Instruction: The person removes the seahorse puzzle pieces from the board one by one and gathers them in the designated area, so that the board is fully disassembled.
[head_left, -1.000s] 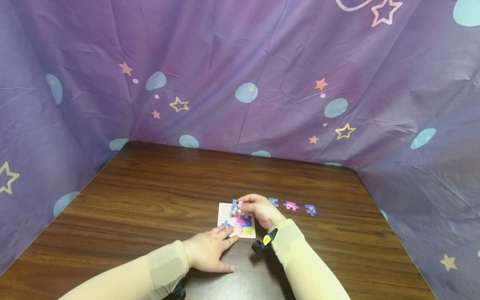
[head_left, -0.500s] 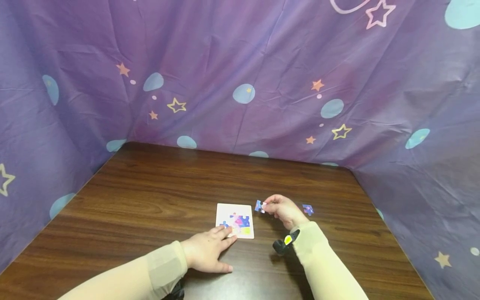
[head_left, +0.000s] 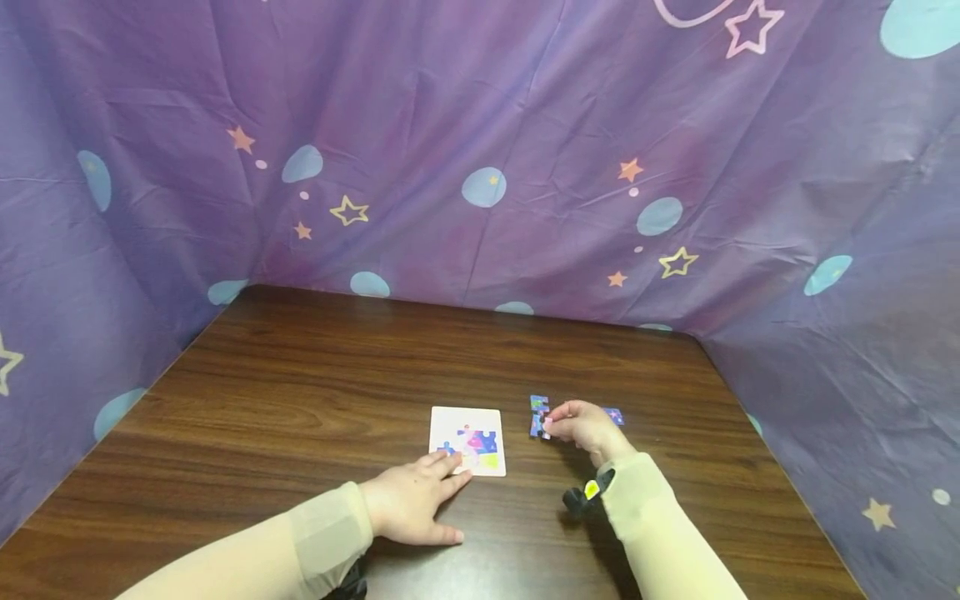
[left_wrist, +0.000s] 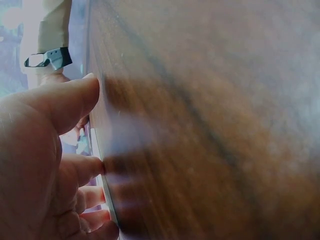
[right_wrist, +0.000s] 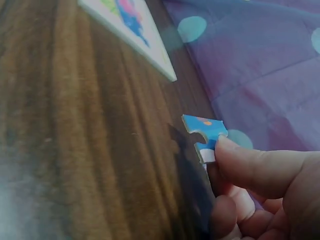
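My right hand [head_left: 592, 431] pinches a blue puzzle piece [right_wrist: 204, 131] between thumb and fingers, close over the table, right of the puzzle board. Spread fingers of my left hand [head_left: 418, 502] rest on the near left edge of the white puzzle board [head_left: 447, 419], covering its lower left corner. Several joined pieces [head_left: 480, 442] in blue, pink and yellow lie in the board; its upper and left parts show white. In the head view another puzzle piece [head_left: 539, 402], blue and green, lies just behind the held one.
A blue piece with a pink star [head_left: 614, 415] lies right of my right hand, partly hidden by it. The brown wooden table [head_left: 337, 358] runs back to a purple curtain [head_left: 420, 150] with stars and dots, which also hangs at both sides.
My right hand has moved the puzzle piece from over the board rightward and down to beside the loose pieces. My left hand has stayed on the board.
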